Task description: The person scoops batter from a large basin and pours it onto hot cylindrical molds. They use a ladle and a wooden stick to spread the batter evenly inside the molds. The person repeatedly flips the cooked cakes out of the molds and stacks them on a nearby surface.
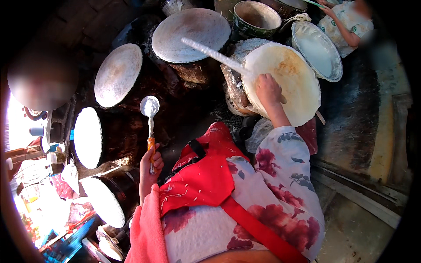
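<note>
In my left hand [151, 162] is a ladle [150, 106] with an orange handle, its round bowl coated in white batter. My right hand [268, 90] is closed around a long batter-coated stick [215, 55] that points to the upper left. Beneath that hand lies a round griddle [309, 94] covered by a thin pale sheet of batter [263, 57] with a browned patch. Just beyond it on the right, a wide metal basin [337, 72] contains white liquid batter.
Several other round white-topped griddles stand in an arc, such as one far ahead [190, 35] and one on the left [118, 74]. A dark green pot [256, 28] sits behind. Another person's arm [342, 28] shows at the upper right. Wooden boards [351, 193] lie to the right.
</note>
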Tool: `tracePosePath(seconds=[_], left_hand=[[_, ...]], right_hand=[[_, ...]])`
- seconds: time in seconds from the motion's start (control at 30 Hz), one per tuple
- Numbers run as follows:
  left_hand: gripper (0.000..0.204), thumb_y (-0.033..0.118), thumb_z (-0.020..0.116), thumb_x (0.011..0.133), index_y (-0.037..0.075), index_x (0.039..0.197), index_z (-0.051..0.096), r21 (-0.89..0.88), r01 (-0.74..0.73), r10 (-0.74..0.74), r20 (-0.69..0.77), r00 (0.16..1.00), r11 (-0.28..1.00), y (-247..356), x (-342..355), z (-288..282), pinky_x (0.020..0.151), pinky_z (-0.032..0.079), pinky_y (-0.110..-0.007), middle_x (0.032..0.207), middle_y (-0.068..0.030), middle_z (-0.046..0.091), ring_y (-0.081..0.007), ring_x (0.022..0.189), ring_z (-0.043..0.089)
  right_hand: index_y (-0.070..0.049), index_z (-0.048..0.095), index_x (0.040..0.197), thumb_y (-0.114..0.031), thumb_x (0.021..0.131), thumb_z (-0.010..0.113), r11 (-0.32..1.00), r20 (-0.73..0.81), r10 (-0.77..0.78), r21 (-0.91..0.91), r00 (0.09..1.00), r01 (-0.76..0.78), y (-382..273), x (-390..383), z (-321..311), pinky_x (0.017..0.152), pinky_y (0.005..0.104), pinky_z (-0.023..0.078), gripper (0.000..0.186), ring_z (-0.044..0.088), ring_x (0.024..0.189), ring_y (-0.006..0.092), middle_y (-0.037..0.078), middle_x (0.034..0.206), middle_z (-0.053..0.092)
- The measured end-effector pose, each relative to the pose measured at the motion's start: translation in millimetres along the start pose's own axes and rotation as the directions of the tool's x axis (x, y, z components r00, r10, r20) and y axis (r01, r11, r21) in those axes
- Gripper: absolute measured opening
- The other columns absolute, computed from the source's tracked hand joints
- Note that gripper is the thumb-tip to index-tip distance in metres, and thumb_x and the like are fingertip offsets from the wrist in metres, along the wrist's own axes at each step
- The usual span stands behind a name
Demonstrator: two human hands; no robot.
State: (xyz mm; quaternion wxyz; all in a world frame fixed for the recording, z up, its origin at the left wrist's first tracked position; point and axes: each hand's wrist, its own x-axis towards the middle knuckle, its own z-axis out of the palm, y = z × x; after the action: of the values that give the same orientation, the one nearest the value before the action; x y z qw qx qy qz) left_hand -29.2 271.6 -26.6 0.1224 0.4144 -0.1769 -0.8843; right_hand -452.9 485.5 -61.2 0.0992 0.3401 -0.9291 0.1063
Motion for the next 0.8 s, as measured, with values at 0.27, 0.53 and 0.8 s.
tracePosePath(seconds=[0.27, 0.53, 0.8], left_hand=[[0.026, 0.023, 0.050, 0.094, 0.005, 0.113, 0.051, -0.023, -0.067, 0.066, -0.051, 0.997, 0.997, 0.1, 3.4, 17.7, 0.039, 0.028, -0.021, 0.058, 0.0035, 0.036, -0.0058, 0.042, 0.034], [0.027, 0.024, 0.051, 0.094, 0.006, 0.114, 0.051, -0.047, -0.127, 0.120, -0.139, 0.983, 0.991, -0.2, 3.3, 21.4, 0.040, 0.028, -0.020, 0.057, 0.0038, 0.035, -0.0058, 0.042, 0.034], [0.028, 0.024, 0.050, 0.095, 0.005, 0.116, 0.050, -0.143, -0.195, 0.165, -0.197, 0.966, 0.970, -5.8, 2.5, 24.9, 0.037, 0.027, -0.020, 0.057, 0.0034, 0.035, -0.0056, 0.041, 0.033]], right_hand=[[-0.007, 0.058, 0.092, -0.023, 0.081, 0.062, 0.992, 0.209, -0.013, 0.127, 0.978, -0.014, -11.0, 11.5, 25.8, 0.073, 0.0455, 0.050, 0.020, 0.060, 0.085, 0.0326, 0.012, 0.095, 0.058], [-0.009, 0.061, 0.091, -0.017, 0.080, 0.060, 0.904, 0.089, -0.415, 0.155, 0.905, 0.399, 8.9, 89.4, 34.3, 0.082, 0.0416, 0.046, 0.014, 0.055, 0.098, 0.0275, 0.009, 0.096, 0.060], [-0.009, 0.064, 0.091, -0.024, 0.083, 0.057, 0.834, 0.430, -0.536, 0.132, 0.727, 0.536, 9.6, 115.8, 49.0, 0.099, 0.0440, 0.030, 0.019, 0.050, 0.108, 0.0241, 0.006, 0.101, 0.060]])
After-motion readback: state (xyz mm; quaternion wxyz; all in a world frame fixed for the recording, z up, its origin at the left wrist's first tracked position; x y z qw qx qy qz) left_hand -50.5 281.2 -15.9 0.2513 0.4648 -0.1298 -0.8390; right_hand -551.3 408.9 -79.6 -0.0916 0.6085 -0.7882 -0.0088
